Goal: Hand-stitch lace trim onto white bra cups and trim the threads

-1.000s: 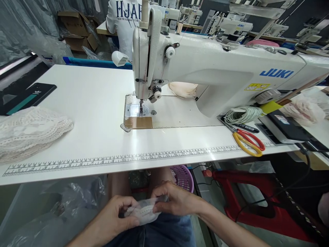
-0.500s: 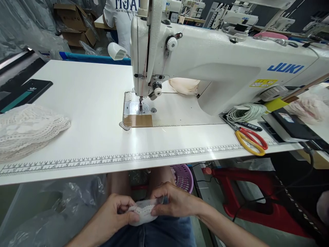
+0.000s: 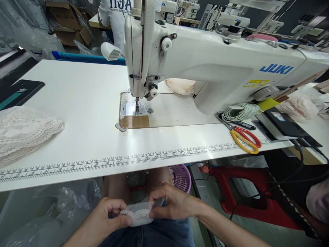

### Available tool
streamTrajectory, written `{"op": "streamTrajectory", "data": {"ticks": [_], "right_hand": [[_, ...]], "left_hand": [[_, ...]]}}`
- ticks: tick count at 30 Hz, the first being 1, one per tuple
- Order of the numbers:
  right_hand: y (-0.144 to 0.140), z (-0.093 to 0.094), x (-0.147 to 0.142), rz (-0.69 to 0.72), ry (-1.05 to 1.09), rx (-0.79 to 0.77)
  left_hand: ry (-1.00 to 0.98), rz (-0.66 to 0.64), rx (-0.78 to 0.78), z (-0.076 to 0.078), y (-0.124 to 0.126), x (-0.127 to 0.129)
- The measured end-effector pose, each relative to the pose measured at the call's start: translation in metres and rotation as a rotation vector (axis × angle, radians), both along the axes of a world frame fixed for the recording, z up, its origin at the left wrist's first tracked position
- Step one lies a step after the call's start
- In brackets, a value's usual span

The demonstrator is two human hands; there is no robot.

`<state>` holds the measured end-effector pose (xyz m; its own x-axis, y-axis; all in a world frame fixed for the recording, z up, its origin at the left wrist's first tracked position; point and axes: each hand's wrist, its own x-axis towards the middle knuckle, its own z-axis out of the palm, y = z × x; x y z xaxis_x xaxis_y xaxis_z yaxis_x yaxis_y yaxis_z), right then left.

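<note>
purple basket (image 3: 183, 179) beyond hands (image 3: 113, 215) (image 3: 171, 202) | scissors (image 3: 235, 131), sewing machine (image 3: 205, 55) on tabletop (image 3: 84, 113)

- We are looking into a sewing workshop.
- A large sewing machine (image 3: 218, 60) is standing on a desk (image 3: 84, 99), with a ruler scale (image 3: 123, 161) running along the front edge.
- More sewing machines (image 3: 232, 22) are standing in the background.
- Lace cloth (image 3: 28, 130) is lying on the left, scissors (image 3: 243, 140) on the right.
</note>
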<state>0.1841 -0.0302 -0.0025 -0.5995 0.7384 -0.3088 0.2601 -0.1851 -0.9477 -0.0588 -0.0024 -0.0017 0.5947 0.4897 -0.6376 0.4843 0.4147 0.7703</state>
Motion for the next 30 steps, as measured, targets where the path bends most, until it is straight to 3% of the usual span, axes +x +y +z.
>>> {"op": "streamTrajectory", "data": {"ticks": [5,8,12,17,24,30], "right_hand": [[0.004,0.008,-0.006,0.065,-0.032,0.104],[0.005,0.012,-0.007,0.083,-0.063,0.154],[0.006,0.012,0.001,0.112,-0.046,0.164],[0.005,0.006,0.011,0.132,-0.068,0.176],[0.001,-0.003,0.012,0.106,-0.004,0.206],[0.002,-0.004,0.013,0.087,0.111,0.086]], "left_hand": [[-0.045,-0.103,0.069,0.013,0.004,0.009],[0.015,-0.087,0.049,0.018,0.005,0.021],[0.036,-0.026,0.021,0.014,0.005,0.025],[-0.032,-0.034,-0.035,0.005,0.006,0.012],[0.001,-0.061,-0.044,0.004,0.009,0.008],[-0.01,-0.069,-0.062,0.002,0.009,0.007]]}}
